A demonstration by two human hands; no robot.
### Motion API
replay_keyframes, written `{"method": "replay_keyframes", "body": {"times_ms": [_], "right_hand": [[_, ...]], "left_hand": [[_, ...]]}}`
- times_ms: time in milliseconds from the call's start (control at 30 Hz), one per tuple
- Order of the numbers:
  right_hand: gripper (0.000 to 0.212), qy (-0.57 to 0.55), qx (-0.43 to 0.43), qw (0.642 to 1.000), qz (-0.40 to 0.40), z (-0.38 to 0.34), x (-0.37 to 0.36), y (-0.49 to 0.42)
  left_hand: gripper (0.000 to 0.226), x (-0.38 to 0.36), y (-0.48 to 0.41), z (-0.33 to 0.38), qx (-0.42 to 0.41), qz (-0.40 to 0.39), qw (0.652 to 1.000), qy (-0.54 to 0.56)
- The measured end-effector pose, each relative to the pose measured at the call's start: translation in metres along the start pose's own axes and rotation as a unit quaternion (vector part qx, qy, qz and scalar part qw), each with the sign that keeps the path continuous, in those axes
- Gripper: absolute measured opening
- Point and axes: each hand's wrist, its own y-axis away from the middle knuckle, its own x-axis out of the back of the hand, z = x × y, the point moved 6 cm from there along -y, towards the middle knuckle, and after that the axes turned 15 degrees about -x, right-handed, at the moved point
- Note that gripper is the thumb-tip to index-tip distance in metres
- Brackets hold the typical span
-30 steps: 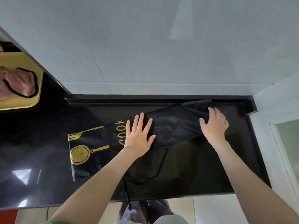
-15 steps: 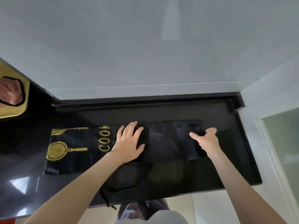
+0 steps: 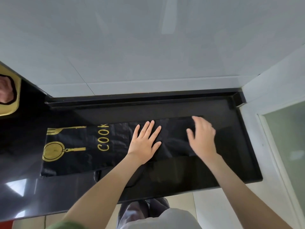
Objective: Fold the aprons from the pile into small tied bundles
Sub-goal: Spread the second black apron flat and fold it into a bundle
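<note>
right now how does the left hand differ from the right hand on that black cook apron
The left hand lies flat, fingers spread, pressing the middle of the black fabric apron with gold COOK print; the right hand has its fingers closer together over the apron's folded right end. The left hand is sharp; the right hand is blurred, so its contact is unclear. Both are open, palm down, gripping nothing.

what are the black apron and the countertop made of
Black apron: thin cloth, matte, finely creased, with a gold print; cotton or synthetic, cannot tell. Countertop: hard polished black slab, likely stone or similar; its gloss mirrors bright light patches near the front left.
</note>
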Motion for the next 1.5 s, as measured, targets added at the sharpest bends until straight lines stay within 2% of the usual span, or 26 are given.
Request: {"method": "replay_keyframes", "body": {"times_ms": [67, 133, 233, 500, 567, 633, 700, 767, 867, 933, 1000, 1067, 1100, 1167, 1267, 1367, 1433, 1500], "right_hand": [[0.055, 0.04, 0.111, 0.99, -0.082, -0.026, -0.031, 0.022], [0.055, 0.115, 0.172, 0.968, -0.141, -0.036, -0.062, 0.042], [0.058, 0.174, 0.166, 0.958, -0.157, -0.03, -0.085, 0.05], [0.069, 0.202, 0.106, 0.965, -0.132, 0.001, -0.08, 0.03], [0.059, 0.224, 0.084, 0.962, -0.133, 0.0, -0.078, 0.028], [0.053, 0.208, 0.105, 0.965, -0.124, -0.016, -0.073, 0.034], [0.052, 0.192, 0.183, 0.953, -0.145, -0.039, -0.075, 0.051], [0.056, 0.214, 0.242, 0.933, -0.156, -0.044, -0.082, 0.061], [0.068, 0.204, 0.228, 0.939, -0.157, -0.056, -0.075, 0.052], [0.062, 0.188, 0.206, 0.949, -0.144, -0.086, -0.066, 0.047], [0.053, 0.164, 0.207, 0.954, -0.144, -0.127, -0.066, 0.054], [0.056, 0.114, 0.244, 0.947, -0.177, -0.176, -0.072, 0.075], [0.055, 0.085, 0.274, 0.936, -0.203, -0.203, -0.077, 0.09], [0.053, 0.035, 0.303, 0.908, -0.287, -0.242, -0.092, 0.117], [0.052, -0.019, 0.242, 0.87, -0.428, -0.28, -0.116, 0.152], [0.054, -0.035, 0.208, 0.875, -0.436, -0.299, -0.13, 0.163], [0.057, -0.042, 0.182, 0.88, -0.436, -0.304, -0.136, 0.16], [0.06, -0.072, 0.131, 0.871, -0.468, -0.307, -0.139, 0.157]], "left_hand": [[0.066, -0.001, 0.0, 0.001, -0.002, -0.005, 1.0, 0.0], [0.069, -0.001, 0.0, 0.001, -0.01, -0.01, 1.0, -0.004], [0.069, -0.002, 0.004, -0.006, -0.007, -0.009, 1.0, -0.018], [0.065, -0.004, 0.062, -0.059, 0.084, 0.025, 0.996, -0.002], [0.065, -0.001, 0.078, -0.07, 0.105, 0.042, 0.993, 0.026], [0.063, 0.005, 0.09, -0.079, 0.133, 0.058, 0.988, 0.051], [0.054, 0.017, 0.108, -0.094, 0.186, 0.097, 0.976, 0.051], [0.056, 0.03, 0.133, -0.112, 0.259, 0.138, 0.955, 0.046], [0.061, 0.04, 0.186, -0.142, 0.407, 0.186, 0.89, 0.087], [0.063, 0.045, 0.221, -0.159, 0.499, 0.21, 0.831, 0.129], [0.067, 0.043, 0.24, -0.172, 0.552, 0.182, 0.797, 0.163], [0.065, 0.035, 0.249, -0.184, 0.57, 0.164, 0.768, 0.241], [0.061, 0.031, 0.253, -0.191, 0.575, 0.171, 0.742, 0.3], [0.051, 0.028, 0.252, -0.199, 0.568, 0.168, 0.707, 0.386], [0.032, 0.026, 0.253, -0.208, 0.537, 0.156, 0.698, 0.447], [0.022, 0.026, 0.251, -0.212, 0.506, 0.169, 0.683, 0.499], [0.029, 0.028, 0.248, -0.21, 0.495, 0.162, 0.662, 0.538], [0.037, 0.033, 0.245, -0.207, 0.487, 0.148, 0.654, 0.56]]}}
